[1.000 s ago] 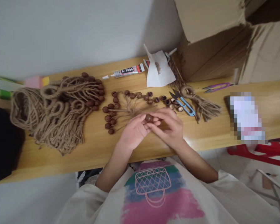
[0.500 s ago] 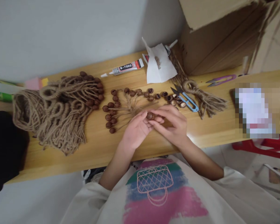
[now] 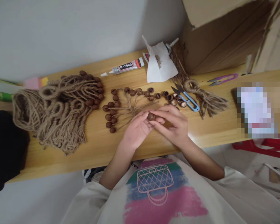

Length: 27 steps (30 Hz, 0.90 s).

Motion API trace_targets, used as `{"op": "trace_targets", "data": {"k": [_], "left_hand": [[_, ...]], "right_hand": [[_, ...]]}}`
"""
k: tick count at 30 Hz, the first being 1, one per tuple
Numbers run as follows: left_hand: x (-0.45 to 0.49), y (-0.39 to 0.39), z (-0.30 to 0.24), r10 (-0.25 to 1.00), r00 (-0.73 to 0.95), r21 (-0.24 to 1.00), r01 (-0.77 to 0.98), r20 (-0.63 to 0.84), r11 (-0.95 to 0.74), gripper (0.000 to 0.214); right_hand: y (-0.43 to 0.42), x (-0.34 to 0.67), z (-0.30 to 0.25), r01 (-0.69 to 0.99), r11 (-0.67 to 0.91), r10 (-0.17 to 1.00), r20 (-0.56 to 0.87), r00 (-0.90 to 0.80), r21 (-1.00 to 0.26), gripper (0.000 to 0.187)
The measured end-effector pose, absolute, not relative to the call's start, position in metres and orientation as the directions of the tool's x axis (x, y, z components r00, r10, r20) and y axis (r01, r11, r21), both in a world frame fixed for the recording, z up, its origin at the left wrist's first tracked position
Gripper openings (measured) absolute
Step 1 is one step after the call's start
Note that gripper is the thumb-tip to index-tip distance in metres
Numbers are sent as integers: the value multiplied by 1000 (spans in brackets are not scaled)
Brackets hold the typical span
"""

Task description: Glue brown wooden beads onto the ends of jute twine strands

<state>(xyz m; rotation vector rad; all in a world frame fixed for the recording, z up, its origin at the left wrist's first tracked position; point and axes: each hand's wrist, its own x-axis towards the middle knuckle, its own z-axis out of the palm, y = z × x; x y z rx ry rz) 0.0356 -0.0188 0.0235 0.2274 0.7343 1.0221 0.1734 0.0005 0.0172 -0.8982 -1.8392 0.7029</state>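
Between the fingertips of both hands is a round brown nut shell (image 3: 151, 116), held just above the table's near side. My left hand (image 3: 136, 130) has its palm turned up and supports the shell from the left. From the right, my right hand (image 3: 174, 123) pinches it with thumb and fingers. Just beyond my hands lies a jute cord tassel (image 3: 131, 109), its strands spread out, with several brown nut shells (image 3: 108, 117) at the strand ends. Several opened shell halves (image 3: 174, 102) lie past my right hand, beside blue thread snips (image 3: 189, 101).
A heap of knotted jute tassels (image 3: 63, 124) covers the table's left part. A glue tube (image 3: 127, 67) and white paper (image 3: 162, 68) lie along the back. Right are another jute tassel (image 3: 208, 96), purple snips (image 3: 224, 79), a phone (image 3: 256, 109) and a cardboard box (image 3: 207, 46).
The nut shell has turned slightly between my fingertips. Both hands stay almost where they were, and the things on the table have not been moved.
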Motion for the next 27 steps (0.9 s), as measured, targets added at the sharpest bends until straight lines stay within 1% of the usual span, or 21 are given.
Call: {"op": "trace_targets", "data": {"k": [8, 14, 18, 21, 27], "left_hand": [[36, -18, 24, 830, 293, 497, -690, -474, 527, 14], [37, -18, 23, 845, 288, 479, -721, -451, 501, 13], [38, -19, 24, 836, 270, 485, -713, -477, 507, 14], [38, -18, 24, 834, 258, 486, -713, -487, 505, 15], [38, -18, 23, 839, 244, 491, -718, -486, 494, 11]], "right_hand": [[1, 174, 19, 311, 573, 817, 499, -291, -758, 19], [1, 174, 17, 308, 592, 803, 515, -300, -745, 21], [1, 175, 15, 339, 587, 807, 499, -315, -735, 22], [1, 176, 14, 332, 592, 803, 502, -322, -734, 23], [1, 175, 12, 333, 602, 795, 508, -332, -726, 23]]}}
